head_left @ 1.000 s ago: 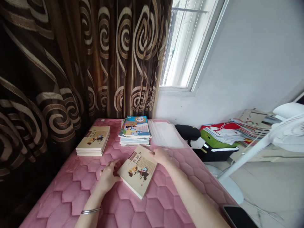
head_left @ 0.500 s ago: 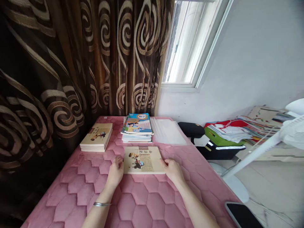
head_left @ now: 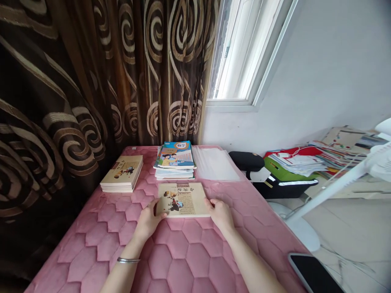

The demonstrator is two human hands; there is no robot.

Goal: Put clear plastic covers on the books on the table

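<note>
A cream book [head_left: 186, 201] with a cartoon and Chinese characters on its cover lies flat on the pink quilted surface [head_left: 183, 252]. At its left edge is my left hand [head_left: 149, 219], closed on the near left corner with the thumb on the cover. Gripping the opposite edge is my right hand [head_left: 219, 212], its fingertips partly hidden. To the left sits a stack of similar cream books [head_left: 122, 174]. Behind the held book stands a pile of books [head_left: 177, 156] topped by a blue one with two drawn children.
Clear plastic sheets [head_left: 216, 165] lie right of the pile. A dark phone [head_left: 314, 272] rests at the near right edge. Beyond are a black case [head_left: 247, 161], a green-topped box [head_left: 277, 173] and a white fan [head_left: 330, 187]. A patterned curtain [head_left: 159, 73] hangs behind.
My left thumb has moved onto the book's near left corner, closing the hand on it. The right hand stays at the right edge. The whole view has shifted slightly.
</note>
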